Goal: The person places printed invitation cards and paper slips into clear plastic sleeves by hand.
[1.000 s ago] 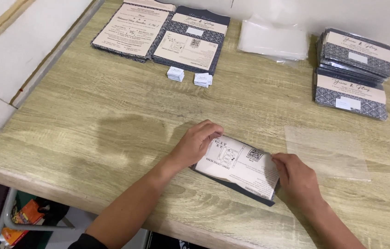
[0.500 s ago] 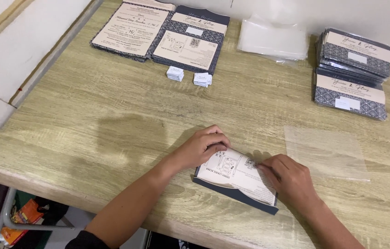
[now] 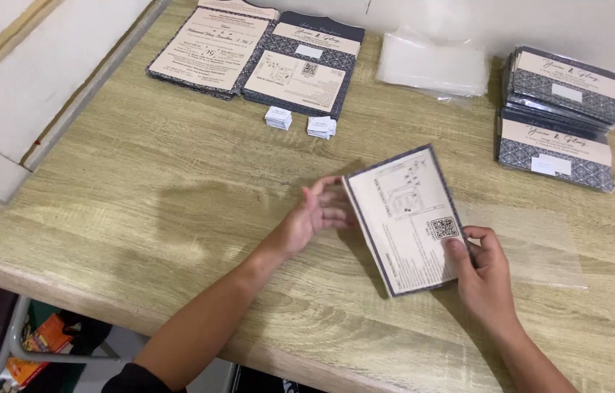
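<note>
While the right hand (image 3: 483, 273) pinches the card (image 3: 409, 218) at its lower right edge, the left hand (image 3: 320, 212) rests open against its left side, mid-frame above the table (image 3: 140, 189). Likely light, stiff, bendable; best gripped by edges. Cream face, dark patterned border, small printed square code.

Card (image 3: 409, 218) between both hands, clear sleeve (image 3: 533, 240) to its right.

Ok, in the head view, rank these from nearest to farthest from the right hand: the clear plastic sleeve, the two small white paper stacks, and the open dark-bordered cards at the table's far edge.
From the right hand:
1. Clear plastic sleeve, flat on the table just right of it.
2. Small white paper stacks, farther up and left.
3. Open dark-bordered cards, far-left edge.
</note>
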